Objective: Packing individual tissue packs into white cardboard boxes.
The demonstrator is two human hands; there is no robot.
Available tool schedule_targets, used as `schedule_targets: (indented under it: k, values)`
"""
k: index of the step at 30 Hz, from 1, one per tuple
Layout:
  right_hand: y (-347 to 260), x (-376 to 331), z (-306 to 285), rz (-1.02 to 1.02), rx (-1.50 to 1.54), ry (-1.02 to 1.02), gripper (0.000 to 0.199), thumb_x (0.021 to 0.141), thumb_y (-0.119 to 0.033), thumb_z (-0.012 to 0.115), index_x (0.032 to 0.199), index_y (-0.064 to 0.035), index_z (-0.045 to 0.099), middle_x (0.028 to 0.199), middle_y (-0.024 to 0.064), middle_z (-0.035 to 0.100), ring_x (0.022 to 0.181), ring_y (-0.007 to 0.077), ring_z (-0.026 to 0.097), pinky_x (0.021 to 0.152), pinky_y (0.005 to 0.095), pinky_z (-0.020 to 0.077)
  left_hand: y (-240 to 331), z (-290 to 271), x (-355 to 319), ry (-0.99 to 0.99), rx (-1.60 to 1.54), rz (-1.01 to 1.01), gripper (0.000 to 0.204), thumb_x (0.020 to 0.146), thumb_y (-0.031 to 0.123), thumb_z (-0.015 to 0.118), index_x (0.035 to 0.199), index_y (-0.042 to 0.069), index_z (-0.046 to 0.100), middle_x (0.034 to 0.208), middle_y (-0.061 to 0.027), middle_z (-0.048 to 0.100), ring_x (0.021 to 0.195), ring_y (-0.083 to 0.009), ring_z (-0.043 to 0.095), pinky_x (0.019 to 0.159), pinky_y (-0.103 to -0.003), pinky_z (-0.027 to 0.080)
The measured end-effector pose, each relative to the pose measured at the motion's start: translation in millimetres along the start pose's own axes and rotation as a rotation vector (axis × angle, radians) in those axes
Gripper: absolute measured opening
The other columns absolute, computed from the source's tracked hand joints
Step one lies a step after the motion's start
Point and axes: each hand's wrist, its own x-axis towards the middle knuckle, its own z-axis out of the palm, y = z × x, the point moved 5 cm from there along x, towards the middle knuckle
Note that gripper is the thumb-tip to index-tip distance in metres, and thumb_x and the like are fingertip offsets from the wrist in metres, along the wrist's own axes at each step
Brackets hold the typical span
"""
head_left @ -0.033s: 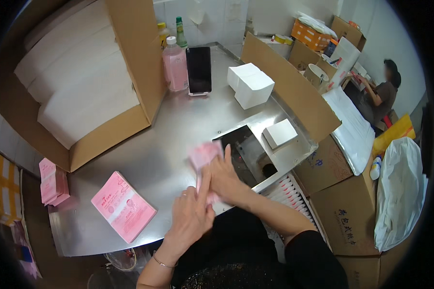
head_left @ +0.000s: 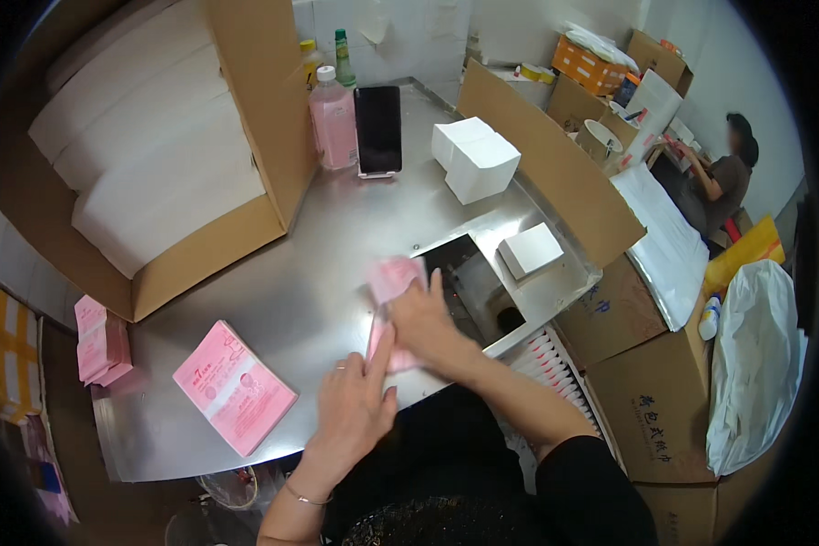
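Observation:
Near the front of the metal table a pink printed plastic packet (head_left: 398,277) lies under both hands, its far end smeared by motion. My right hand (head_left: 423,323) is closed over its middle, with one finger sticking up beside the table opening. My left hand (head_left: 353,400) reaches in from the near side, index finger stretched out against the packet's near part and thumb apart. To the left lies a banded stack of flat pink packets (head_left: 235,387). White folded tissue stacks stand beyond the opening, a large one (head_left: 476,159) and a small one (head_left: 530,250).
A rectangular opening (head_left: 464,282) is cut into the table (head_left: 337,237). An open carton (head_left: 209,246) of white tissue fills the back left. A phone (head_left: 378,132) stands beside a pink bottle (head_left: 334,123). Cartons (head_left: 651,409) line the right; another person (head_left: 723,173) sits far off.
My right hand and the packet's far end have shifted slightly right and away. My left hand has slid a little to the left. The stacks have not moved.

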Motion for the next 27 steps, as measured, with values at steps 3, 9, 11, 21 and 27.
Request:
schedule_targets:
  k: [3, 9, 11, 21, 27]
  values:
    - [70, -20, 14, 0.151, 0.208, 0.042, 0.035, 0.086, -0.010, 0.059, 0.119, -0.0017, 0.060, 0.116, 0.0237, 0.063, 0.113, 0.0374, 0.060, 0.101, 0.0604, 0.0427, -18, -16, -21, 0.008, 0.032, -0.020, 0.063, 0.073, 0.005, 0.068, 0.135, 0.010, 0.056, 0.094, -0.0133, 0.054, 0.087, -0.0319, 0.054, 0.075, -0.043, 0.041]
    - [82, -49, -27, 0.248, -0.005, -0.020, 0.015, 0.079, -0.009, 0.066, 0.094, -0.0056, 0.068, 0.076, 0.0152, 0.068, 0.072, 0.0346, 0.069, 0.067, 0.0455, 0.0531, -51, -50, -53, 0.299, 0.036, -0.012, 0.035, 0.065, -0.001, 0.066, 0.099, 0.006, 0.061, 0.108, -0.0157, 0.057, 0.104, -0.0346, 0.054, 0.089, -0.047, 0.040]
    - [83, -50, -78, 0.273, -0.266, 0.399, 0.019, 0.083, -0.012, 0.067, 0.101, -0.0055, 0.066, 0.084, 0.0129, 0.066, 0.086, 0.0311, 0.065, 0.078, 0.0429, 0.0483, -69, -79, -76, 0.438, 0.271, -0.205, 0.031, 0.067, 0.001, 0.064, 0.098, 0.005, 0.060, 0.111, -0.0180, 0.056, 0.106, -0.0371, 0.054, 0.097, -0.051, 0.038]
    - [157, -64, -62, 0.419, -0.255, 0.430, 0.019, 0.086, -0.009, 0.065, 0.104, -0.0038, 0.067, 0.093, 0.0115, 0.059, 0.094, 0.0302, 0.057, 0.080, 0.0443, 0.0424, -83, -75, -70, 0.331, 0.075, -0.365, 0.024, 0.084, 0.000, 0.059, 0.108, 0.003, 0.058, 0.095, -0.0178, 0.055, 0.096, -0.0395, 0.051, 0.091, -0.052, 0.039]
    - [94, -50, -72, 0.092, 0.095, 0.493, 0.043, 0.080, 0.003, 0.059, 0.122, 0.0042, 0.058, 0.106, 0.0206, 0.065, 0.097, 0.0374, 0.066, 0.088, 0.0480, 0.0523, 4, 38, 6, 0.026, 0.090, 0.184, 0.053, 0.075, 0.013, 0.073, 0.124, 0.000, 0.058, 0.115, -0.0172, 0.054, 0.110, -0.0375, 0.050, 0.108, -0.057, 0.032]
